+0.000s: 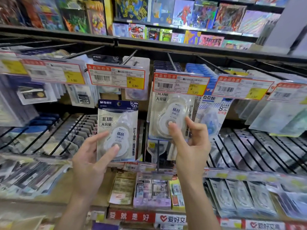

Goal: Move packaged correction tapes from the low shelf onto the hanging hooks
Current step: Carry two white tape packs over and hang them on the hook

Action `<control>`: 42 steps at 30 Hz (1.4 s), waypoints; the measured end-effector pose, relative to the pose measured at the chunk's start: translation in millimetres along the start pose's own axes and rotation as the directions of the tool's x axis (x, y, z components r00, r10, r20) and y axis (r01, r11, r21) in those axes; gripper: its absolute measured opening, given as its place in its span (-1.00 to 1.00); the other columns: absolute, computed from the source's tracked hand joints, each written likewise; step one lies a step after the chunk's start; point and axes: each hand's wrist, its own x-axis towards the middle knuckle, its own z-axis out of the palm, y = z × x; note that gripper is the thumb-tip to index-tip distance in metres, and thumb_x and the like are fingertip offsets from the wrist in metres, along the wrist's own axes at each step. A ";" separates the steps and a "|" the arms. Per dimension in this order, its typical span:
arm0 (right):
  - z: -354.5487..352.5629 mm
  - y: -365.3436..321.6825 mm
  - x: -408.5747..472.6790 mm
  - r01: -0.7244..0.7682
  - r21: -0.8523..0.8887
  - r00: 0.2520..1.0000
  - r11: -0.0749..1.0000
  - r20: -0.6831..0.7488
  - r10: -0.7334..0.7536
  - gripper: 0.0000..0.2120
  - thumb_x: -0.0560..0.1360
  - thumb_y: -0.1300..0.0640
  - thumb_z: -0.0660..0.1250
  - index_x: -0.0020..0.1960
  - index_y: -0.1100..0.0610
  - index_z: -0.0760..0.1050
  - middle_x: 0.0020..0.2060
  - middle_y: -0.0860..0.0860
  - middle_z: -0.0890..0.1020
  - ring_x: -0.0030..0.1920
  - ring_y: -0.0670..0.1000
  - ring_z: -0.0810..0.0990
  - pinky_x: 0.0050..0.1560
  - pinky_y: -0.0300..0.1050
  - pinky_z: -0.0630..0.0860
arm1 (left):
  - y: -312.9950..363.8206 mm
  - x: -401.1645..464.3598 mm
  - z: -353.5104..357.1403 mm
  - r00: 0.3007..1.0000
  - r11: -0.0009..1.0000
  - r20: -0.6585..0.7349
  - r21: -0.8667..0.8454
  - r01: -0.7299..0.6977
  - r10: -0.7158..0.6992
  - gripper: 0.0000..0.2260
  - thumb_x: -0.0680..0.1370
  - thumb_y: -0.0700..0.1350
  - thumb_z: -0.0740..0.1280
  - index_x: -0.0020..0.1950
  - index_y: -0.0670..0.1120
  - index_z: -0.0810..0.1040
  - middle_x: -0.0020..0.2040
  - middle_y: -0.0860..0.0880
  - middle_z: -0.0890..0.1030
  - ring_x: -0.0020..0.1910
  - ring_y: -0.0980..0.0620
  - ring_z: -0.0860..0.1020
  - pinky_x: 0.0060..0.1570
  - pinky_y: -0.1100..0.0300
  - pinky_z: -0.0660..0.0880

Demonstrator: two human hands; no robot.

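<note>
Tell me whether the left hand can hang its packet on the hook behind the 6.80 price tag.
Probably yes: the left hand holds the correction tape packet just below that price tag, hang hole uppermost, with nothing between. The tag itself may need lifting.

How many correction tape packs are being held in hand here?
2: one correction tape pack in the left hand, another pack in the right hand, under a price tag. Hanging ones behind may be hidden.

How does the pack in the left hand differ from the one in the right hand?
The left hand holds its correction tape pack free, the dark header fully visible. The right hand holds the other pack higher, its top hidden behind a price tag. Both show the same white dispenser.
</note>
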 end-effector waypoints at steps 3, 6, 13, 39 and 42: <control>3.0 -2.3 -1.4 -0.013 0.011 1.000 1.000 0.013 0.013 -0.77 0.40 0.05 0.53 -0.05 0.03 0.51 -0.10 -0.24 0.63 -0.13 -0.19 0.57 0.13 0.08 0.59 | -2.4 0.3 -2.4 1.000 1.000 -0.009 -0.015 0.006 -0.006 -0.63 0.38 -0.17 0.48 0.07 0.23 0.62 0.13 0.12 0.68 0.18 0.08 0.63 0.11 0.28 0.57; 1.3 -0.1 -9.0 -0.034 -0.008 0.999 0.999 -0.005 0.034 -0.77 0.37 0.01 0.54 -0.07 0.00 0.53 -0.06 -0.18 0.66 -0.24 -0.20 0.48 0.08 0.11 0.60 | -5.1 0.5 -4.3 1.000 1.000 0.006 -0.017 0.025 -0.025 -0.63 0.40 -0.19 0.48 0.10 0.18 0.61 0.15 0.04 0.68 0.17 0.00 0.64 0.13 0.12 0.61; -3.9 9.5 -20.2 -0.081 -0.064 0.996 0.995 -0.028 0.080 -0.70 0.33 -0.08 0.51 -0.02 -0.01 0.55 -0.11 -0.18 0.63 -0.31 -0.22 0.42 -0.11 -0.23 0.50 | -5.7 2.8 -1.6 0.999 0.999 0.036 -0.012 0.036 -0.035 -0.64 0.39 -0.20 0.47 0.14 0.07 0.58 0.13 0.12 0.67 0.16 0.10 0.63 0.09 0.33 0.57; 43.6 56.3 15.6 0.006 -0.079 0.979 0.997 -0.201 -0.022 -0.78 0.51 0.09 0.47 0.13 0.08 0.56 0.12 0.01 0.56 0.11 -0.06 0.53 -0.11 -0.49 0.44 | -14.3 2.5 -0.9 0.994 0.997 0.071 0.000 0.078 -0.077 -0.63 0.36 -0.17 0.49 0.05 0.24 0.65 0.14 0.07 0.68 0.20 0.01 0.62 0.21 0.01 0.56; 45.6 56.7 15.8 -0.028 -0.042 0.982 0.999 -0.190 0.020 -0.77 0.53 0.07 0.44 0.17 0.02 0.55 0.14 -0.02 0.53 0.12 -0.07 0.51 -0.11 -0.46 0.45 | -15.6 2.2 -3.8 0.994 0.996 0.072 -0.017 0.088 -0.087 -0.63 0.39 -0.16 0.56 0.07 0.23 0.65 0.16 0.02 0.67 0.23 -0.05 0.61 0.26 -0.22 0.48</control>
